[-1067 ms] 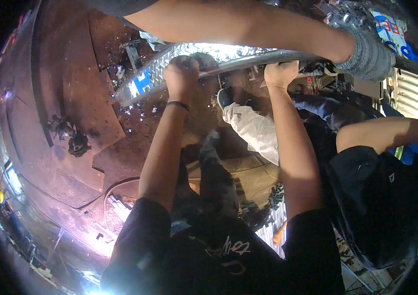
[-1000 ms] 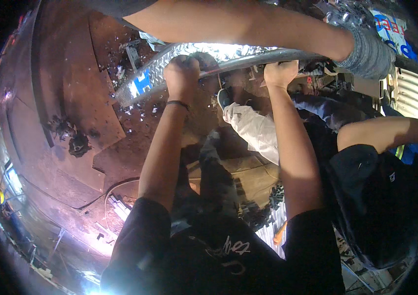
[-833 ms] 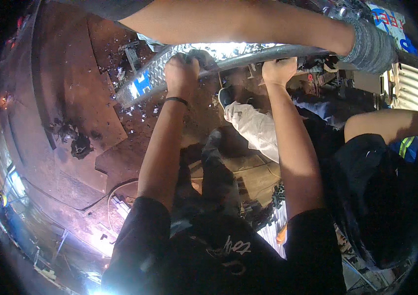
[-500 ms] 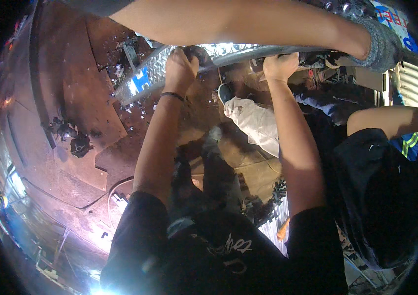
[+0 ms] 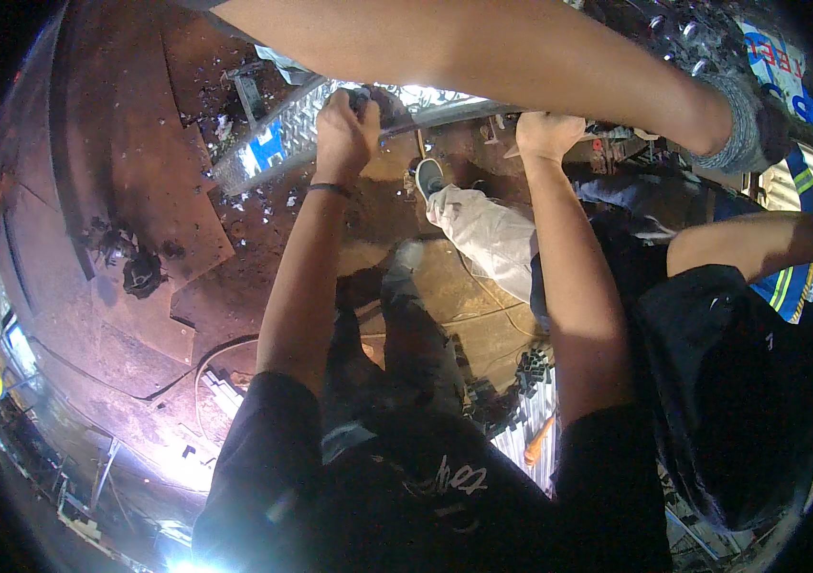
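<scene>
Nearest is the wearer's black shirt [image 5: 464,511], from which two bare forearms stretch out to the hands. The left hand [image 5: 346,138], with a dark band on its wrist, is curled tightly, thumb uppermost, on the lower edge of a long metal piece [image 5: 306,124] with a shiny, patterned face; the dark patch by its fingertips is too unclear to name. The right hand [image 5: 550,138], well apart from it, is also closed, its fingers folded at that same edge, though their far side is hidden. The metal piece slants from below and left of the left hand up toward the right hand, a blue-and-white label [image 5: 265,145] just left of the left hand. Another person's bare forearm [image 5: 483,57] crosses above both hands, covering part of the metal, and ends in a grey glove [image 5: 736,124] to the right of the right hand. A person in a black top [image 5: 741,401] is below and right of the right hand. Farther down, between the hands, are a pale trouser leg [image 5: 486,234] and a dark shoe [image 5: 430,179]. On the brown floor [image 5: 120,191], a blackened clump [image 5: 143,274] lies below and left of the left hand, and bright metal bars [image 5: 524,420] lie below the right hand.
</scene>
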Available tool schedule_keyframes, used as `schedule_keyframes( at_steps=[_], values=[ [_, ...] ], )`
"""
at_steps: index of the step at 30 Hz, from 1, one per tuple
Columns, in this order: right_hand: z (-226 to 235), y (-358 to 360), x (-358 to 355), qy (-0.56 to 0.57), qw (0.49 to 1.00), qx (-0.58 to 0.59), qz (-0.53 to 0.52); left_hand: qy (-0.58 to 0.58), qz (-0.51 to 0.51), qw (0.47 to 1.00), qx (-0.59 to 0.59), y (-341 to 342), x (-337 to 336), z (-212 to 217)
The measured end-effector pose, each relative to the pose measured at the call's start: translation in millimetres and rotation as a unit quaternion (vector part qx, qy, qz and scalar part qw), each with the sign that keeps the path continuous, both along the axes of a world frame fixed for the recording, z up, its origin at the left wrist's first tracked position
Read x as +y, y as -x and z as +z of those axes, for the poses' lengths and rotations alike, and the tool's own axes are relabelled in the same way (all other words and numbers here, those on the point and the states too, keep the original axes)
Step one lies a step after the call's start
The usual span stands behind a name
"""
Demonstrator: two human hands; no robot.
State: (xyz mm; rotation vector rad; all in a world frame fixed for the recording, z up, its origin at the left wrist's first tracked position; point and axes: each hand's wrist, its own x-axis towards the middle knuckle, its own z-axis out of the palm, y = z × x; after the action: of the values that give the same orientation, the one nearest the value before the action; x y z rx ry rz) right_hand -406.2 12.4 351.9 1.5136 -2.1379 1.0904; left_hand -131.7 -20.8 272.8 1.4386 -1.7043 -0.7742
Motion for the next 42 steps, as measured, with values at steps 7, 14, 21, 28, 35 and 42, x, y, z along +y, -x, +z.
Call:
schedule_keyframes(
  at_steps=[7, 14, 21, 28, 35, 42],
  values=[
    [-0.2, 2.5, 0.3, -0.027, 1.000, 0.005, -0.008, -0.071, 0.081, 0.988, 0.114, -5.0, 9.8, 3.2],
    [-1.7, 6.1, 0.7, -0.012, 1.000, 0.019, 0.003, -0.061, 0.094, 0.994, -0.014, 7.4, 9.2, 22.9],
    [-6.9, 9.1, 4.0, -0.093, 0.971, 0.216, -0.032, 0.003, 0.050, 0.996, -0.079, 16.9, -7.3, 6.0],
    [-3.7, 11.3, 2.1, -0.098, 0.982, 0.161, -0.009, -0.012, -0.015, 0.999, -0.040, 12.3, -13.8, -15.2],
    [-5.8, 10.3, 1.1, -0.040, 0.994, 0.096, 0.044, 0.040, 0.009, 0.999, 0.002, 9.5, -9.9, -39.1],
    [-8.9, 10.2, -2.4, 0.031, 0.998, 0.015, 0.052, -0.065, 0.096, 0.989, 0.089, -0.6, 11.2, 10.7]
  ],
)
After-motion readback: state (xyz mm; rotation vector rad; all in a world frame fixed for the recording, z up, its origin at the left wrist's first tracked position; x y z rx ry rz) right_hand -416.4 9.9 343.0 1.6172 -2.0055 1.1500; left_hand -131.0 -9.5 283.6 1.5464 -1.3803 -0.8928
